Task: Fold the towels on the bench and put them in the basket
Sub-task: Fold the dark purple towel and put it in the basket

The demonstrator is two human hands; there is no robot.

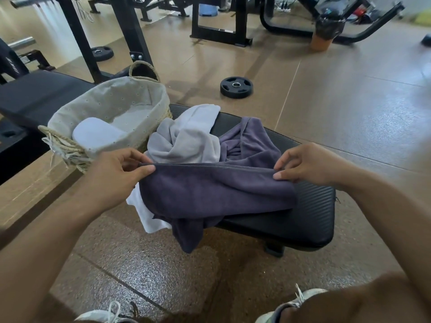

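Note:
A dark purple towel (210, 190) hangs stretched over the near end of the black padded bench (310, 206). My left hand (116, 171) pinches its top edge at the left, and my right hand (307, 164) pinches the same edge at the right. Behind it lie a crumpled light grey towel (186, 138) and a bunched purple towel (251, 138). A white towel (149, 215) droops off the bench's left side, under the held one. The cloth-lined woven basket (140, 94) stands at the bench's left with a folded pale towel (98, 136) inside.
A second black bench (42, 94) runs behind the basket at the left. A weight plate (236, 86) lies on the brown floor beyond the bench, another (102, 53) farther left. Black machine frames (219, 31) stand at the back. My shoes (102, 315) show at the bottom.

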